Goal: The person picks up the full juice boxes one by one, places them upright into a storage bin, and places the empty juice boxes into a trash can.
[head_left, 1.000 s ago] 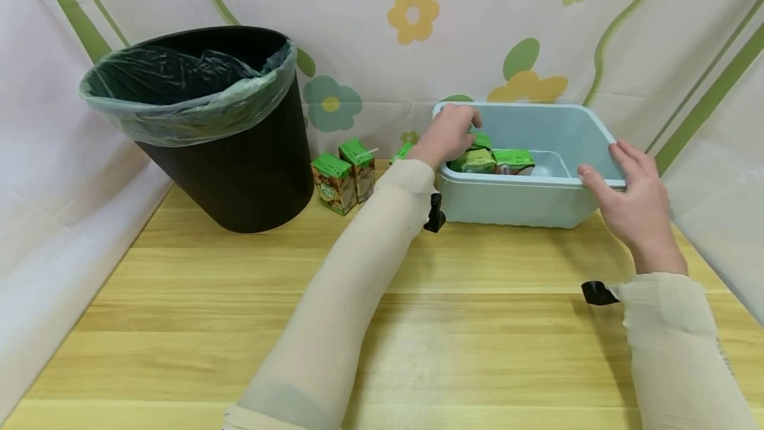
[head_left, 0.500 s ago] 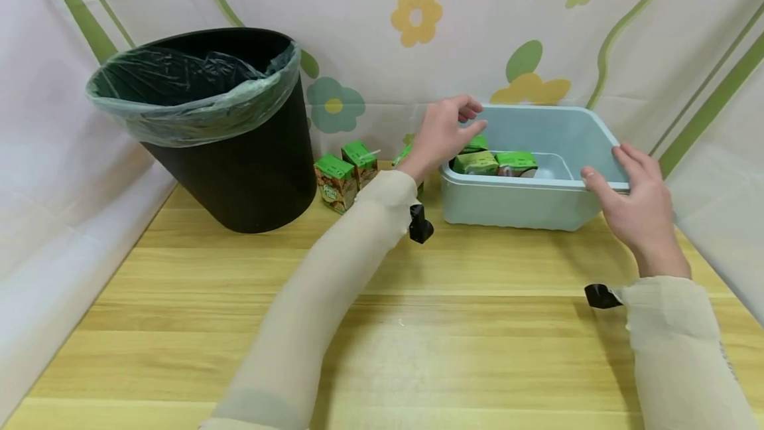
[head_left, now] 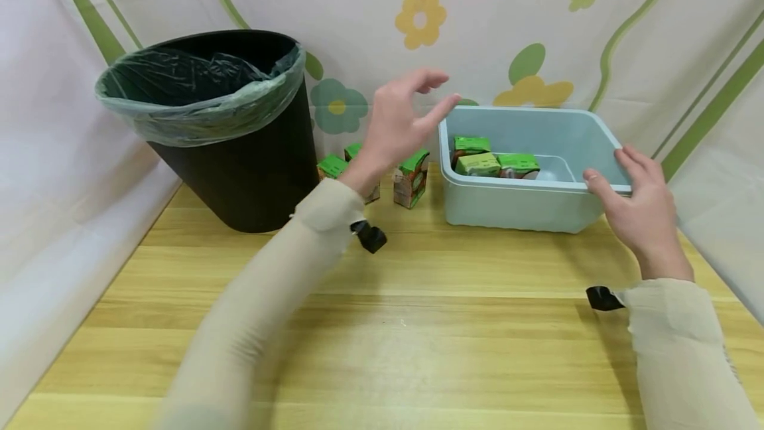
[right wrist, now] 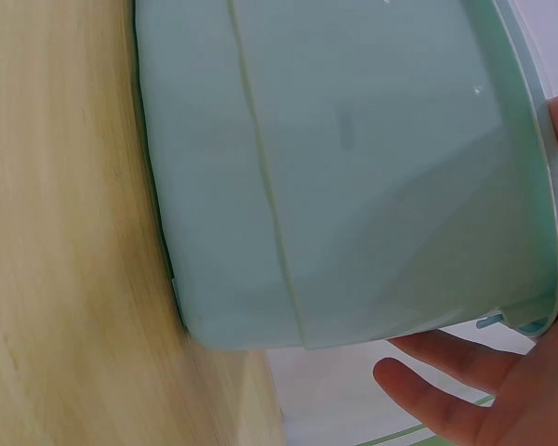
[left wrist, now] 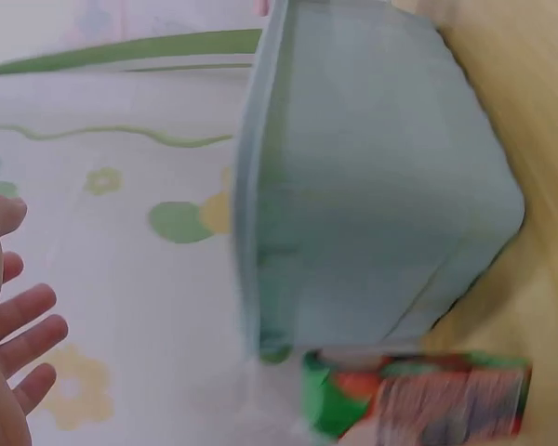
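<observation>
My left hand (head_left: 396, 121) is in the air left of the light blue plastic bin (head_left: 513, 208), fingers loosely bent and thumb apart, with nothing in it. Below and behind it on the table are juice boxes with green tops; one juice box (head_left: 410, 181) stands upright near the bin's left end, and another juice box (head_left: 331, 166) is partly hidden by my wrist. Three juice boxes (head_left: 518, 164) sit inside the bin at its left end. My right hand (head_left: 644, 211) holds the bin's front right corner, thumb over the front rim and fingers along the right side.
A black trash can (head_left: 251, 178) lined with a translucent bag (head_left: 203, 121) stands at the back left. Behind everything hangs a white flowered cloth (head_left: 471, 12). The wooden table (head_left: 418, 350) stretches toward me in front.
My left hand has come up out of the bin's left end and moved left, over the juice boxes on the table. My right hand has stayed on the bin's corner.
</observation>
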`<state>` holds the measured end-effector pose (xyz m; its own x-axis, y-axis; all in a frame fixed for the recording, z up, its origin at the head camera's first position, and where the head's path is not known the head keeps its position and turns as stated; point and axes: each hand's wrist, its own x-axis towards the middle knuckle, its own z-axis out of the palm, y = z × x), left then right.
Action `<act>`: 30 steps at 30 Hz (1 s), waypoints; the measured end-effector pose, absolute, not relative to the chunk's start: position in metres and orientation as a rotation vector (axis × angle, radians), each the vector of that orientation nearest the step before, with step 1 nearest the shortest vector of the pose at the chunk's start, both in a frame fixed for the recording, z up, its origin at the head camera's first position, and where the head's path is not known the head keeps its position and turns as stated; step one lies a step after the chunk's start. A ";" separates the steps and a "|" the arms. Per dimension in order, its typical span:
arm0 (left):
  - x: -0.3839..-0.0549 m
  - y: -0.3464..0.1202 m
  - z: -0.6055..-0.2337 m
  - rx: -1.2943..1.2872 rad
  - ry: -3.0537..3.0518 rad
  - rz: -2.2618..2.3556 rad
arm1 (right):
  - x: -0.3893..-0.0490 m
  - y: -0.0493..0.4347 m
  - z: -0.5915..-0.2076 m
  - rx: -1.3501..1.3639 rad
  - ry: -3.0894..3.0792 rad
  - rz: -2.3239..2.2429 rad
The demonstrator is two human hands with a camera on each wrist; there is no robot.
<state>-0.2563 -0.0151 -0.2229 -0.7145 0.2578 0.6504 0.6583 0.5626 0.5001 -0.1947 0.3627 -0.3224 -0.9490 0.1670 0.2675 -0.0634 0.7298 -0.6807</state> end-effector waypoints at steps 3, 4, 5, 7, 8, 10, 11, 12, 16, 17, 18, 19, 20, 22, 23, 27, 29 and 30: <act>-0.244 -0.035 -0.219 -0.695 -2.207 -0.920 | -0.196 0.363 -0.322 -0.077 -2.625 1.043; -0.240 -0.042 -0.218 -0.682 -2.178 -0.884 | -0.196 0.363 -0.322 -0.076 -2.626 1.039; -0.236 -0.048 -0.217 -0.674 -2.139 -0.836 | -0.196 0.363 -0.322 -0.076 -2.628 1.035; -0.229 -0.060 -0.217 -0.663 -2.068 -0.735 | -0.197 0.364 -0.322 -0.076 -2.628 1.036; -0.225 -0.066 -0.217 -0.665 -2.028 -0.688 | -0.197 0.364 -0.323 -0.075 -2.627 1.040; -0.219 -0.078 -0.217 -0.665 -1.958 -0.594 | -0.197 0.364 -0.323 -0.078 -2.625 1.042; -0.216 -0.085 -0.217 -0.666 -1.926 -0.552 | -0.197 0.365 -0.323 -0.081 -2.624 1.042; -0.213 -0.091 -0.217 -0.663 -1.897 -0.520 | -0.197 0.365 -0.323 -0.080 -2.622 1.046; -0.202 -0.119 -0.218 -0.623 -1.803 -0.467 | -0.198 0.366 -0.324 -0.078 -2.622 1.042; -0.199 -0.126 -0.218 -0.602 -1.789 -0.469 | -0.197 0.365 -0.323 -0.081 -2.623 1.043; -0.197 -0.133 -0.218 -0.577 -1.775 -0.476 | -0.197 0.365 -0.323 -0.083 -2.624 1.043; -0.193 -0.140 -0.217 -0.547 -1.766 -0.483 | -0.197 0.365 -0.322 -0.083 -2.625 1.045; -0.190 -0.147 -0.216 -0.512 -1.759 -0.498 | -0.196 0.364 -0.322 -0.083 -2.625 1.046; -0.184 -0.162 -0.214 -0.434 -1.745 -0.539 | -0.196 0.363 -0.321 -0.087 -2.627 1.048; -0.181 -0.169 -0.213 -0.395 -1.738 -0.559 | -0.195 0.363 -0.320 -0.089 -2.627 1.049; -0.177 -0.200 -0.216 -0.259 -1.717 -0.624 | -0.195 0.364 -0.319 -0.085 -2.629 1.041; -0.177 -0.215 -0.221 -0.216 -1.728 -0.638 | -0.195 0.365 -0.318 -0.084 -2.630 1.038; -0.177 -0.222 -0.224 -0.201 -1.736 -0.643 | -0.195 0.365 -0.318 -0.084 -2.631 1.038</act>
<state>-0.1773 -0.2223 -0.2242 -0.2719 -0.2012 0.9411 0.4602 0.8316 0.3108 -0.1945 0.3651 -0.3177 -0.9501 0.1664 0.2638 -0.0586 0.7356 -0.6749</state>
